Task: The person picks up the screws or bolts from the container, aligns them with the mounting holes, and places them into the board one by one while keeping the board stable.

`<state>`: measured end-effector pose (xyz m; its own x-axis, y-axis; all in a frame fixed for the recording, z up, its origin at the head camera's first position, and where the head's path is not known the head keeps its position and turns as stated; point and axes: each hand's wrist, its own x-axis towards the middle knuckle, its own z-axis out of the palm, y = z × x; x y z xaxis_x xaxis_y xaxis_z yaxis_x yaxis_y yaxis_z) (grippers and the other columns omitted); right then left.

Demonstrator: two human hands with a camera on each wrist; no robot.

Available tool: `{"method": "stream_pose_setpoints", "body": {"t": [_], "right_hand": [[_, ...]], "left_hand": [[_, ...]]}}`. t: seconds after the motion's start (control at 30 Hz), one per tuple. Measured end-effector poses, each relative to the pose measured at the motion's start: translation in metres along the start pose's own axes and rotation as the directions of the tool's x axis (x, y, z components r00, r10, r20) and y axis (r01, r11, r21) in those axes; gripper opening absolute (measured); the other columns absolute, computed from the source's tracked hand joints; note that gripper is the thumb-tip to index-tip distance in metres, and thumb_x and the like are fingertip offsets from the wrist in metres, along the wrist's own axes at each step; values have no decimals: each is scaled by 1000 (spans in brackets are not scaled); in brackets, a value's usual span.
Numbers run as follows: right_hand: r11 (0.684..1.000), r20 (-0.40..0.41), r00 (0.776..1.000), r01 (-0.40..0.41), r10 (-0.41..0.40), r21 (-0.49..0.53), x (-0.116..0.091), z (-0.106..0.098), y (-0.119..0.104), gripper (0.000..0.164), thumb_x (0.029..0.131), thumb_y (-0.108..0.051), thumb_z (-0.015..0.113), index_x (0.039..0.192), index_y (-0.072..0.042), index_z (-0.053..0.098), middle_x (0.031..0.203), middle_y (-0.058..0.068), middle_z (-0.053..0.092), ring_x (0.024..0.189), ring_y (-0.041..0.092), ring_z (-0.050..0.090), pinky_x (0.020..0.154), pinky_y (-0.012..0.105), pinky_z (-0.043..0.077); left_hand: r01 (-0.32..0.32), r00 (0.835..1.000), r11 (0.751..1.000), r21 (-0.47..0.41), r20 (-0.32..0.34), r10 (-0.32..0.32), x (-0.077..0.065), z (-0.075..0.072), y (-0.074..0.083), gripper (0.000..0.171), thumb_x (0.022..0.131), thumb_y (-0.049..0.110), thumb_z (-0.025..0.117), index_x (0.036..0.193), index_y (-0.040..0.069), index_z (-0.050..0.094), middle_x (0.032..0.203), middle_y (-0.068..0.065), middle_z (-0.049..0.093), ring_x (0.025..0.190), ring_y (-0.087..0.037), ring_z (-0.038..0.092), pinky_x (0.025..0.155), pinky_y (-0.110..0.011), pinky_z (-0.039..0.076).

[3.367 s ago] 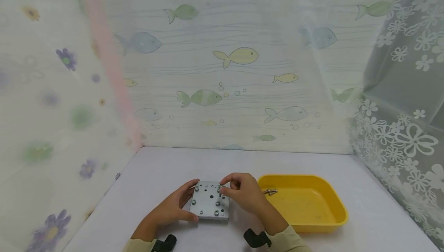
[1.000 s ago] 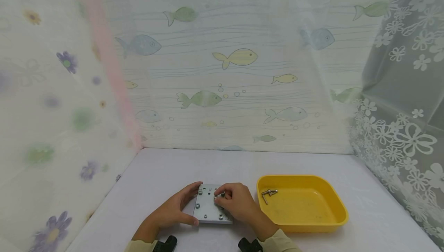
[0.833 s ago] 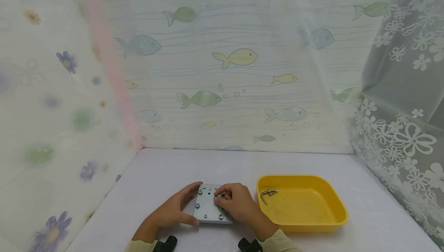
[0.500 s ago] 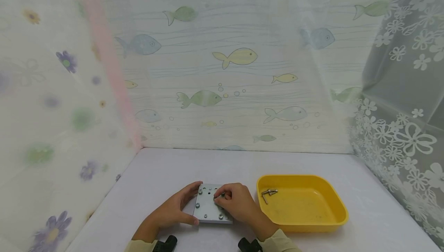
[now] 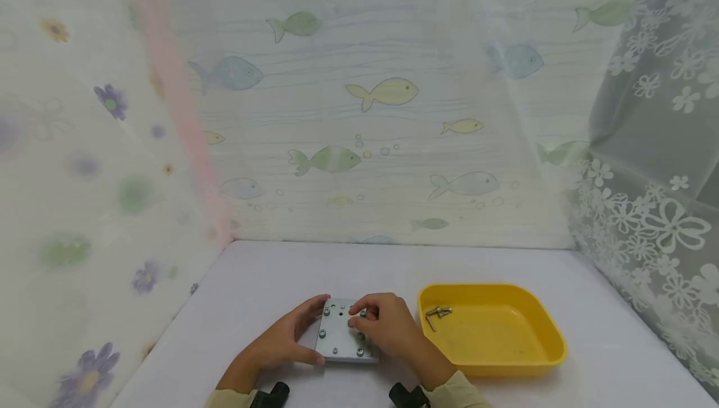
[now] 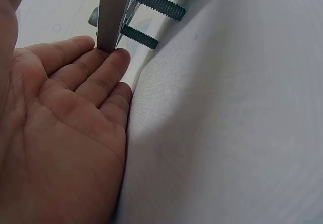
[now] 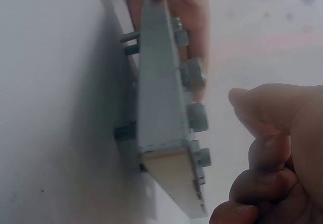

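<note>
A silver metal plate (image 5: 338, 327) with holes stands at the middle front. Several socket-head bolts (image 5: 322, 334) sit in its top face, and threaded shanks (image 6: 160, 4) stick out underneath. My left hand (image 5: 279, 339) holds the plate at its left side, thumb at the near corner and fingers at the far one. Over the plate's right half hovers my right hand (image 5: 389, 325), thumb and index tip beside a bolt head (image 5: 351, 323). In the right wrist view the thumb (image 7: 257, 103) is apart from the bolt heads (image 7: 198, 117); the index finger is hidden behind it.
A yellow tray (image 5: 549, 333) stands to the right of the plate, close by the right forearm. Several loose bolts (image 5: 437, 314) lie at its left end. White cloth (image 5: 292, 271) covers the table, with patterned curtains (image 5: 371, 146) around it.
Earlier my right fingers pinched a bolt above the plate's far right part, then at the plate's face. Now thumb and index have parted slightly there. The left hand keeps its hold; plate shifted slightly right.
</note>
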<state>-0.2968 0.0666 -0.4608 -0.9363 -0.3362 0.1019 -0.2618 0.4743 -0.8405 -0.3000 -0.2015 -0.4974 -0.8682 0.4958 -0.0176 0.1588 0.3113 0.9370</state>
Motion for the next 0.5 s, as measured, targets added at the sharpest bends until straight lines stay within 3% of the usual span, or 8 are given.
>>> {"method": "stream_pose_setpoints", "body": {"t": [0.5], "right_hand": [[999,32,998,44,-45,13,-4,-29,-11,14,92,-27,78,102,-18,80,60,-6,47,52,9,41,45,19,33]], "left_hand": [[6,1000,1000,17,-11,-6,1,1,-2,119,68,22,97,164,19,28,167,3,37,157,-25,29,110,2,21]]}}
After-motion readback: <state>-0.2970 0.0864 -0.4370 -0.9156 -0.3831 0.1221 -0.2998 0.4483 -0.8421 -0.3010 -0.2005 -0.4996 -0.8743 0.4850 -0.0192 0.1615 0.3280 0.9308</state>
